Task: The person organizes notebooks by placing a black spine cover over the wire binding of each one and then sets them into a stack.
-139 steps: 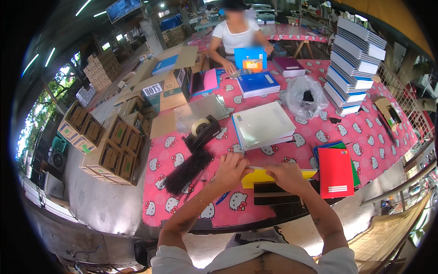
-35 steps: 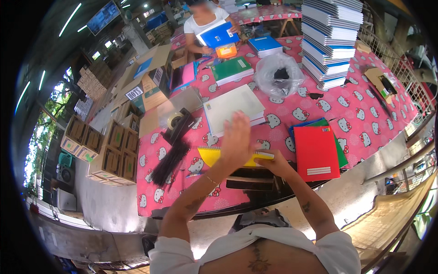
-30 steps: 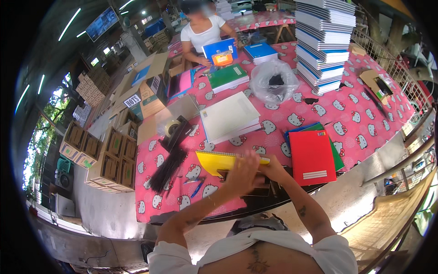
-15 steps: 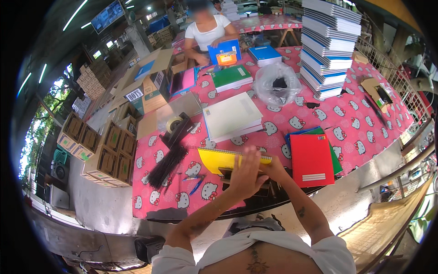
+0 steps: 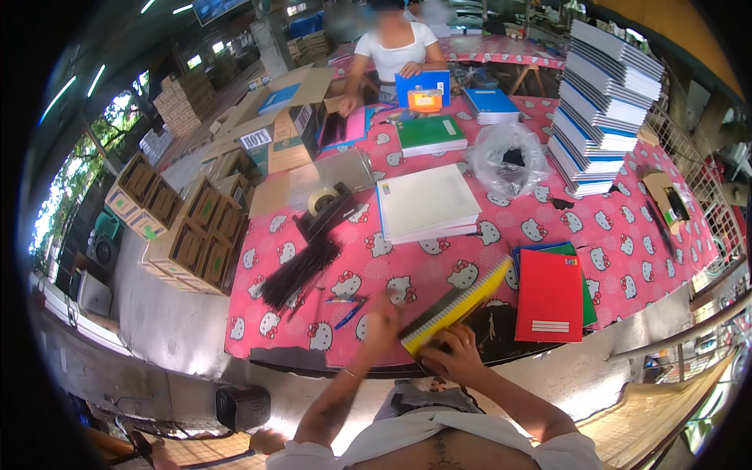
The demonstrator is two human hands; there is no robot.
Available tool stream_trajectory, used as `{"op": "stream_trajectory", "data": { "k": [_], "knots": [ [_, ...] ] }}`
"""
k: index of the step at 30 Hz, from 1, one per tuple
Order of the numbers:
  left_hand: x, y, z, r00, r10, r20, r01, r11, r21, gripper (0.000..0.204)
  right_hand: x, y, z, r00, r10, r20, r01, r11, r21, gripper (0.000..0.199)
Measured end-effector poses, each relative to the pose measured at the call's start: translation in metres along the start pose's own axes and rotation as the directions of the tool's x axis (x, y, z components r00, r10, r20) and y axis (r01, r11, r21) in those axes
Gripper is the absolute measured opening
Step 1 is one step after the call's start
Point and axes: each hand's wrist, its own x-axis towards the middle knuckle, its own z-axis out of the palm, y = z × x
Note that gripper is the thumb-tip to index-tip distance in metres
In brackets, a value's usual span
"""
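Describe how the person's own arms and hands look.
White sleeves cover the upper arms. The left forearm has a dark tattoo and, near the wrist, a thin bracelet. The left hand, blurred, and right hand wear no gloves.

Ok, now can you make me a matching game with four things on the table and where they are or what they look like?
Things:
1. yellow notebook
2. red notebook
3. clear plastic bag
4. tape dispenser

Clues:
A. lying on top of a green notebook
B. black, with a roll of tape in it
C. gripped by the right hand
D. just left of the tall notebook stack

Pairs: 1-C, 2-A, 3-D, 4-B
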Motion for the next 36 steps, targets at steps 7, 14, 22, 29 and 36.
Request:
{"op": "stream_trajectory", "data": {
  "k": [7, 14, 22, 29, 36],
  "knots": [
    [-0.016, -0.069, -0.078, 0.987, 0.162, 0.019, -0.122, 0.654, 0.746, 0.051, 0.078, 0.009, 0.025, 0.992, 0.127, 0.001, -0.126, 0.988, -0.089, 0.031],
    [0.000, -0.060, -0.094, 0.967, 0.118, -0.225, -0.049, 0.956, 0.291, 0.040, 0.174, 0.014, -0.003, 0.941, 0.048, 0.335, 0.010, 0.986, -0.168, 0.025],
    [-0.059, 0.093, -0.070, 0.922, -0.322, 0.215, 0.345, 0.429, -0.835, 0.045, 0.161, 0.005, -0.008, 0.984, 0.149, 0.096, -0.153, 0.988, 0.028, 0.011],
    [-0.043, 0.102, -0.067, 0.909, -0.298, 0.290, 0.386, 0.345, -0.856, 0.039, 0.164, 0.003, -0.010, 0.981, 0.183, 0.065, -0.183, 0.983, -0.007, 0.013],
    [-0.039, 0.103, -0.068, 0.897, -0.325, 0.300, 0.402, 0.319, -0.858, 0.041, 0.164, 0.006, -0.005, 0.982, 0.182, 0.050, -0.183, 0.983, 0.019, 0.011]
  ]
}}
